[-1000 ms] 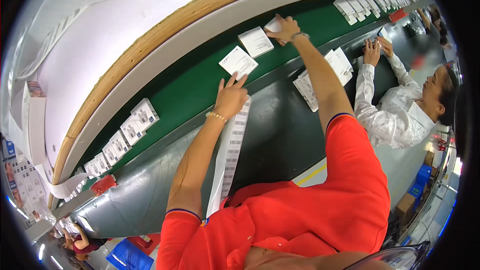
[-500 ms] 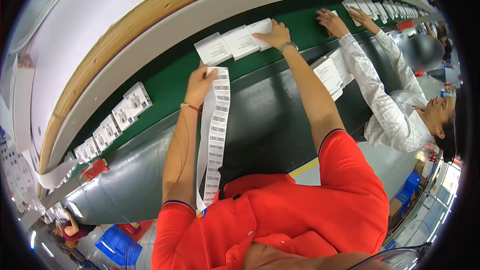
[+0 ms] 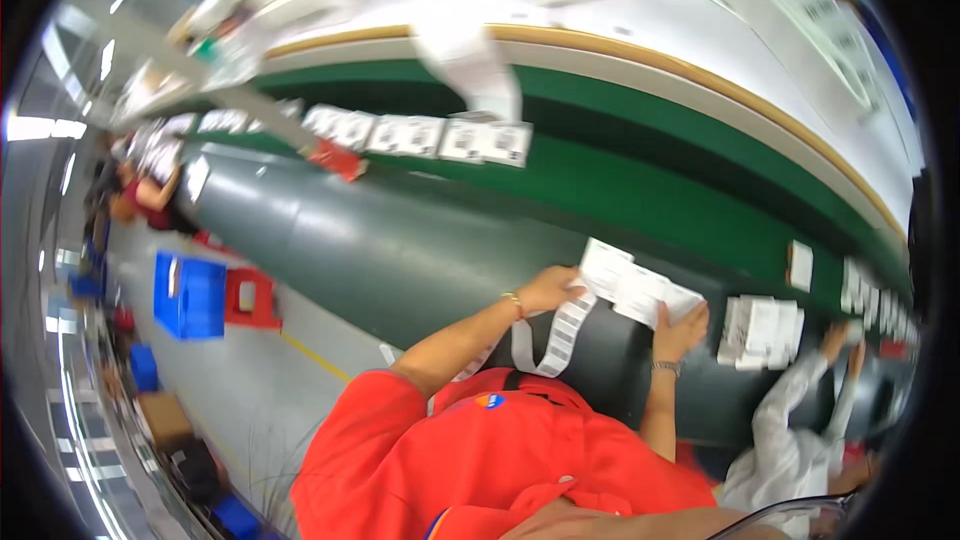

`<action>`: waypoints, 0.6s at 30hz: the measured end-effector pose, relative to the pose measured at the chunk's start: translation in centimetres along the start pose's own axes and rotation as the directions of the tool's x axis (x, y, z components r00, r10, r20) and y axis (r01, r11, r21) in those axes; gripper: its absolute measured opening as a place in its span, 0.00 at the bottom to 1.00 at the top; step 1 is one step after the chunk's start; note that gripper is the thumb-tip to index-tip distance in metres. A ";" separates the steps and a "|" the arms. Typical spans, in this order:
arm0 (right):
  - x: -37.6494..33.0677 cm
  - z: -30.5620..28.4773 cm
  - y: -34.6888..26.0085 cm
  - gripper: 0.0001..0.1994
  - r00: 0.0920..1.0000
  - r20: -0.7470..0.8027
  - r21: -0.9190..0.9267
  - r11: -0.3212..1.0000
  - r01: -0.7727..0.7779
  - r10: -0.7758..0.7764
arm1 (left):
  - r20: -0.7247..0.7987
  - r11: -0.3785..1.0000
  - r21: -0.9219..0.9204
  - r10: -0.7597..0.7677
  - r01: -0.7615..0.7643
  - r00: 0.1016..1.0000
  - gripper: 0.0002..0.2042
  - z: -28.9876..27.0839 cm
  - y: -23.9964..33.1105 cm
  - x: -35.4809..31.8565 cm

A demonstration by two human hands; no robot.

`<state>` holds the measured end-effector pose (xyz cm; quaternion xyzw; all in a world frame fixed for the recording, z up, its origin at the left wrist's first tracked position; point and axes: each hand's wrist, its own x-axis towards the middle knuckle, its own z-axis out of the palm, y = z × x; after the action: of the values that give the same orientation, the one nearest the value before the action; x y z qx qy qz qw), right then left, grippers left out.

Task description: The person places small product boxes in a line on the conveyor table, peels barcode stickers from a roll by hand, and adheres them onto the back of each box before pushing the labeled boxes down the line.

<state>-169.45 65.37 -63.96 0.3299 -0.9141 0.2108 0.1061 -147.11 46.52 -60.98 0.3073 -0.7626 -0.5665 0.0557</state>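
Observation:
A short row of overlapping white boxes (image 3: 640, 290) rests at the edge of the dark grey work surface in front of me. My left hand (image 3: 551, 290) is closed on a long strip of barcode labels (image 3: 568, 332), beside the row's left end. The strip loops down towards my red shirt. With thumb and fingers, my right hand (image 3: 683, 332) grips the box at the row's right end. Motion blur hides the finer finger placement and the print on the boxes.
A green conveyor belt (image 3: 640, 185) runs behind the surface, carrying a line of white boxes (image 3: 420, 135) at the left. To the right stands a stack of white boxes (image 3: 760, 332), near a co-worker's white sleeves (image 3: 790, 395). A blue bin (image 3: 190, 295) and red stool (image 3: 250, 298) are on the floor.
My view has swung left. The row of boxes has come off the green belt onto the dark surface, nearer me. My left hand still holds the label strip, now looped lower.

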 end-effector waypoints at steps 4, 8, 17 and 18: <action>-0.6 -4.9 -8.3 0.29 0.928 0.263 0.739 0.673 -0.019 -0.263 | -0.315 0.929 0.044 0.363 -0.368 0.877 0.12 -0.6 4.8 -3.1; -2.9 -7.9 -13.8 0.14 0.869 0.368 0.929 0.170 -0.328 -0.331 | -0.301 0.948 0.077 0.319 -0.310 0.899 0.15 -2.8 10.0 -6.7; -2.9 -8.7 -13.9 0.08 0.889 0.331 0.935 0.240 -0.263 -0.316 | -0.324 0.872 0.032 0.471 -0.488 0.820 0.15 -3.5 12.0 -9.8; -2.9 -8.8 -13.5 0.07 0.869 0.349 0.933 0.216 -0.287 -0.352 | -0.262 0.914 0.033 0.398 -0.404 0.879 0.14 -4.1 13.0 -10.5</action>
<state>-158.02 61.57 -52.85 0.3832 -0.5614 0.6408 -0.3569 -142.18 50.87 -45.10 0.2148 -0.7891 -0.5051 0.2759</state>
